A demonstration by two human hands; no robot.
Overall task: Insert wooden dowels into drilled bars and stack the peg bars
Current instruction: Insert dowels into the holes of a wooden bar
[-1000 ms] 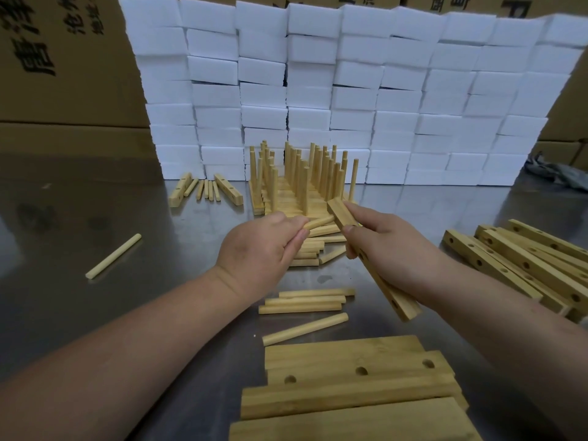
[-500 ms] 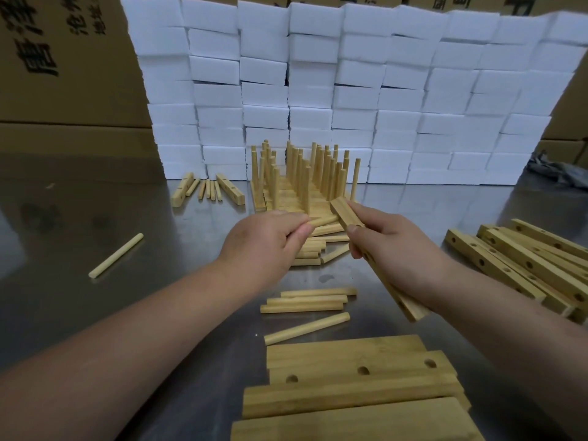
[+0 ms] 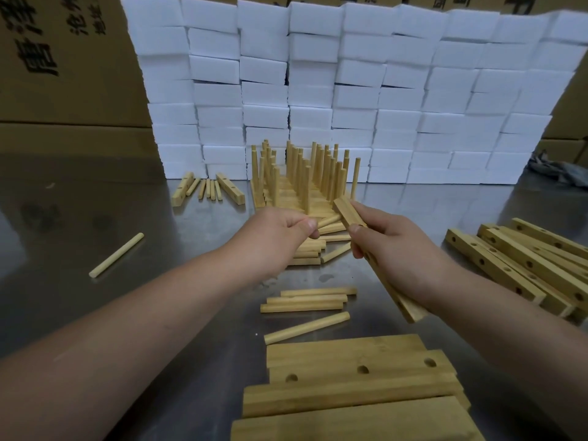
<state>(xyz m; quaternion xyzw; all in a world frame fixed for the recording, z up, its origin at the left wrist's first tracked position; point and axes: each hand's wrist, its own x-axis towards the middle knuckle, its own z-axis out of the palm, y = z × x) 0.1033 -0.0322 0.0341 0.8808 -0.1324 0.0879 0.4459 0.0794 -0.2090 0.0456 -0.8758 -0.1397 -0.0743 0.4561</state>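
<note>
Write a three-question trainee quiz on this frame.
1. True or false: the right hand holds a drilled bar.
2. The left hand pinches: A) a dowel, B) a foam block, C) nothing.
3. Fill in: the lone dowel lies on the person's ____ side, apart from both hands.
Key: 1 true; 2 A; 3 left.

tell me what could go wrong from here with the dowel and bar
The dowel pinched in the left hand points at the bar at a slant, so it may miss a hole or jam. The right hand holds the bar tilted in the air near the finished peg bars; a slip could knock their upright pegs.
</note>
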